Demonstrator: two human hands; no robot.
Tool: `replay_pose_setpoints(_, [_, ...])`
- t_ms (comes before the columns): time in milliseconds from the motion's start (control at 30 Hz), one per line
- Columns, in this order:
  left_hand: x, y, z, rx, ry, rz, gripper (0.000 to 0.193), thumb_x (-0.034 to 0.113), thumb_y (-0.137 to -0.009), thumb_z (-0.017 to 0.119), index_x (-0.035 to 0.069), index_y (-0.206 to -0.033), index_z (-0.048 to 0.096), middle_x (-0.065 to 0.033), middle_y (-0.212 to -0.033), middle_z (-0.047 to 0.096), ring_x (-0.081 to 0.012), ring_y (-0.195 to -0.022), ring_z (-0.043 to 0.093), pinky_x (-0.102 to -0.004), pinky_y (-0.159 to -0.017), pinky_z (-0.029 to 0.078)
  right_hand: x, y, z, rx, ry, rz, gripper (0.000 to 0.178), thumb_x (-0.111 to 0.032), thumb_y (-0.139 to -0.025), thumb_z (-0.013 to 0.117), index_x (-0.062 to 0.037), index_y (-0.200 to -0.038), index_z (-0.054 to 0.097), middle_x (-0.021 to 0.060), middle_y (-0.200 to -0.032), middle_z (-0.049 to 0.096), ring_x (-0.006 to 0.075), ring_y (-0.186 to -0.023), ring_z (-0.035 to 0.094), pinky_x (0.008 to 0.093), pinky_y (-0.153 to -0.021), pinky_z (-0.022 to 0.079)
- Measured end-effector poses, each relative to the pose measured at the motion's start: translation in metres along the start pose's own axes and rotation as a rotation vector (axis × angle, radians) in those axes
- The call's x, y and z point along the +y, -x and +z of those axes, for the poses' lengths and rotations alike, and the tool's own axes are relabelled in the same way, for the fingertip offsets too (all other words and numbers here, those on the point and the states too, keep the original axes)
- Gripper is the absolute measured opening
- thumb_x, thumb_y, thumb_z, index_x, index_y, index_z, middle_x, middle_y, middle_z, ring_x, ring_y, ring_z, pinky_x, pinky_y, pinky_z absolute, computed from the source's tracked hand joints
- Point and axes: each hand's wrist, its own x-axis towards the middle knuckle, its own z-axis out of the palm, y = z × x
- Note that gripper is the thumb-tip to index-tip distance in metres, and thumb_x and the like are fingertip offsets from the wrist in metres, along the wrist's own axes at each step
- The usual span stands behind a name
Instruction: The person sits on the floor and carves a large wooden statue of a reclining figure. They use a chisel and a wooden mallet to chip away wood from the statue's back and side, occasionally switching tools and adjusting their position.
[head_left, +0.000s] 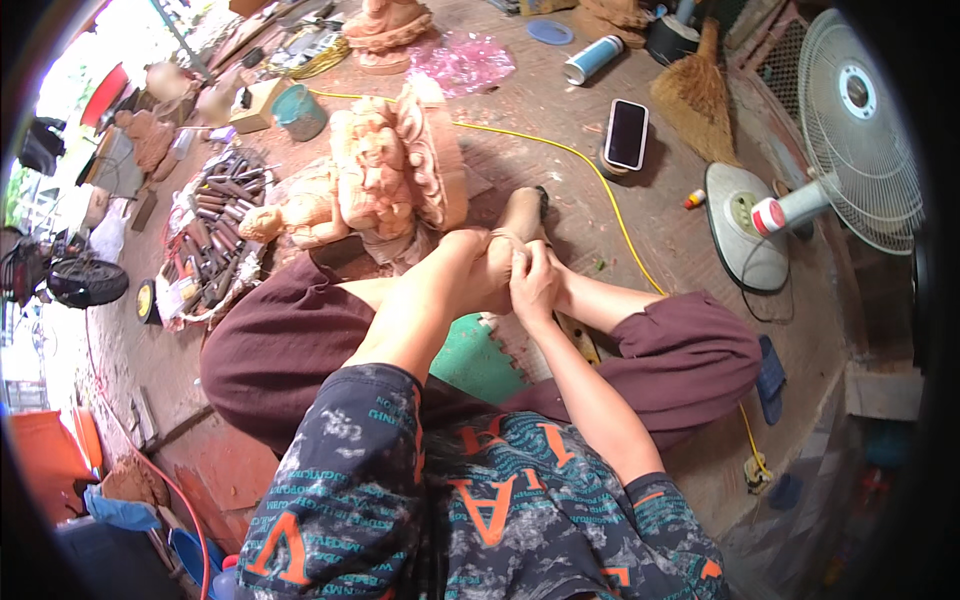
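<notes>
Both hands, left hand [478,262] and right hand [533,283], fingers clenched around own foot [522,213], beside wooden carving [385,175]

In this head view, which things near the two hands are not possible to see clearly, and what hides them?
- Head view: the palm side of the left hand and right hand is hidden; they overlap at the foot.
- Whether they hold anything small: covered by the fingers.
- The wooden carving: its lower part is behind the knee.
- The carving tools: too small to tell apart.
</notes>
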Motion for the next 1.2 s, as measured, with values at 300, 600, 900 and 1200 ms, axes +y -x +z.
replay_pose_setpoints(300, [-0.017,-0.017,0.011,-0.019,-0.028,0.090,0.027,0.017,-0.089,0.046,0.001,-0.094,0.067,-0.0171,-0.093,0.068,-0.0265,-0.080,0.066,-0.0390,-0.067,0.051,0.035,-0.009,-0.011,0.049,-0.069,-0.193,0.012,-0.008,-0.080,0.053,-0.0009,-0.089,0.050,0.0195,-0.087,0.055,0.0375,-0.081,0.053,0.0454,-0.075,0.045])
replay_pose_setpoints(600, [-0.104,-0.054,0.032,-0.143,-0.300,0.433,0.025,0.019,-0.087,0.050,0.002,-0.085,0.067,-0.0186,-0.085,0.068,-0.0296,-0.073,0.065,-0.0406,-0.064,0.051,0.011,-0.002,-0.022,-0.033,0.006,-0.181,0.019,-0.001,-0.077,0.055,-0.0040,-0.094,0.047,0.0186,-0.079,0.058,0.0391,-0.073,0.060,0.0473,-0.061,0.048])
replay_pose_setpoints(900, [-0.007,0.032,-0.097,-0.312,-0.361,0.577,0.018,0.020,-0.084,0.055,0.007,-0.086,0.067,-0.0152,-0.075,0.067,-0.0310,-0.069,0.067,-0.0431,-0.064,0.053,0.031,-0.118,-0.281,0.641,-0.212,-0.112,0.002,-0.006,-0.087,0.055,-0.0047,-0.087,0.057,0.0042,-0.076,0.060,0.0168,-0.067,0.059,0.0307,-0.064,0.049])
replay_pose_setpoints(1200, [0.082,0.001,-0.141,-0.224,-0.053,0.511,0.016,0.016,-0.083,0.054,0.007,-0.089,0.066,-0.0106,-0.088,0.066,-0.0302,-0.074,0.066,-0.0400,-0.067,0.055,0.089,-0.297,-0.655,0.770,-0.586,0.236,0.026,-0.019,-0.094,0.051,-0.0067,-0.115,0.060,0.0052,-0.103,0.065,0.0176,-0.089,0.063,0.0311,-0.076,0.052])
